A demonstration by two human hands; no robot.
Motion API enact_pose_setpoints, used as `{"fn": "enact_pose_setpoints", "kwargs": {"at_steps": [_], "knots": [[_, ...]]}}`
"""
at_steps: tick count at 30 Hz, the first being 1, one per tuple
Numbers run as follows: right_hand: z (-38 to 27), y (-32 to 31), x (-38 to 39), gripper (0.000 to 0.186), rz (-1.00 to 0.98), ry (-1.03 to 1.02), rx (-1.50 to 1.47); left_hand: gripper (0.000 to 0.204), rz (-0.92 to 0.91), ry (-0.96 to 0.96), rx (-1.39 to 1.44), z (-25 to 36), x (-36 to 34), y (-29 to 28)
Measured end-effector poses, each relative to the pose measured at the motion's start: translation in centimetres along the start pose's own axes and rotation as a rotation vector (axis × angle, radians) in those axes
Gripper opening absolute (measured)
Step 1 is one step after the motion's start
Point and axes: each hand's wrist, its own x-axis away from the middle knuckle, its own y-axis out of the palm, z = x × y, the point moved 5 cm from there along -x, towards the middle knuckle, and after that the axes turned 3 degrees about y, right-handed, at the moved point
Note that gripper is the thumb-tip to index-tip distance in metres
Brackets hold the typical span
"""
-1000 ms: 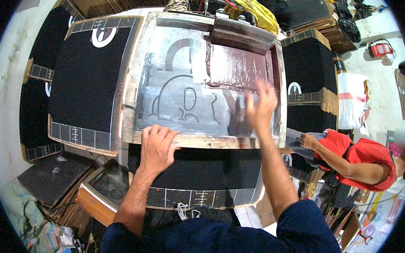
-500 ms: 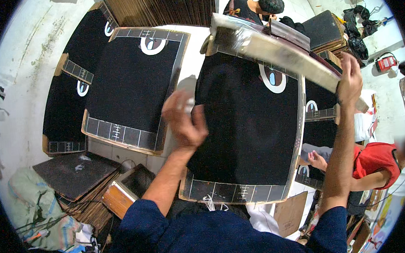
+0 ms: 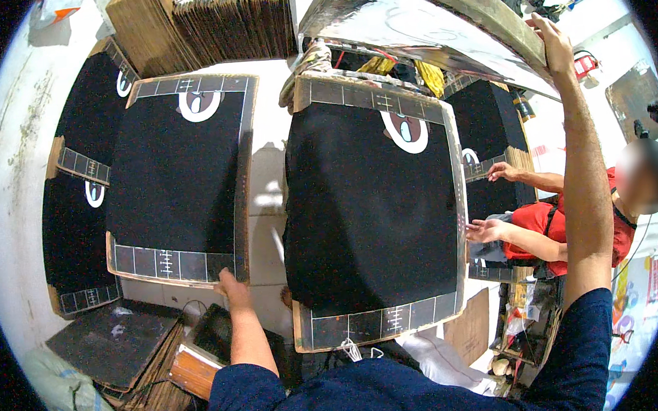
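In front of me lies a board covered with black fabric (image 3: 368, 226), with a printed white-and-brown eye (image 3: 406, 131) near its far right corner. My right hand (image 3: 554, 45) is raised at the far right, its fingers closed on the edge of a large framed printing screen (image 3: 475, 4) that stands tilted up beyond this board. To the left is a second black-covered board (image 3: 172, 162) with a similar eye. My left hand (image 3: 233, 287) is at its near right corner, fingers closed on the edge; their tips are partly hidden.
More black-covered boards (image 3: 75, 236) lie at the far left. A co-worker in red (image 3: 537, 227) reaches both hands over boards on the right. Stacked brown sheets (image 3: 231, 27) stand at the back. A dark-topped pile (image 3: 111, 339) and a wooden box (image 3: 196, 372) sit at lower left.
The screen has swung up and away from the middle board, my right hand rising with it. My left hand has moved down and left to the left board's corner. The view has shifted.
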Motion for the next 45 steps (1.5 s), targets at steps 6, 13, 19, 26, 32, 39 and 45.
{"fn": "enact_pose_setpoints", "kwargs": {"at_steps": [6,13,19,26,32,39,45], "knots": [[0.1,0.3,0.3,0.049,-0.005,0.045,-0.066,0.038,-0.362,-0.161,0.288,4.5,-2.1,-2.2],[0.8,1.0,0.9,0.056,0.001,0.033,0.037,0.032,-0.780,0.038,0.350,12.6,3.8,-2.1],[-1.6,1.7,4.2,0.058,0.008,-0.013,0.297,0.034,-0.771,0.221,0.466,22.4,14.5,-4.4],[-5.5,-1.5,4.4,0.066,0.136,0.091,0.312,0.061,-0.494,0.350,0.306,18.0,34.1,-16.7],[-6.1,-2.2,6.6,0.066,0.051,0.005,0.220,0.069,-0.751,0.166,0.419,5.3,41.2,-20.3],[-5.0,-1.9,8.1,0.066,0.049,-0.013,0.215,0.047,-1.050,-0.196,-0.360,-13.7,44.6,-17.2],[-4.9,-1.8,8.0,0.068,0.095,-0.049,0.237,0.029,-1.290,0.585,-1.018,-7.9,40.6,-16.0]]}}
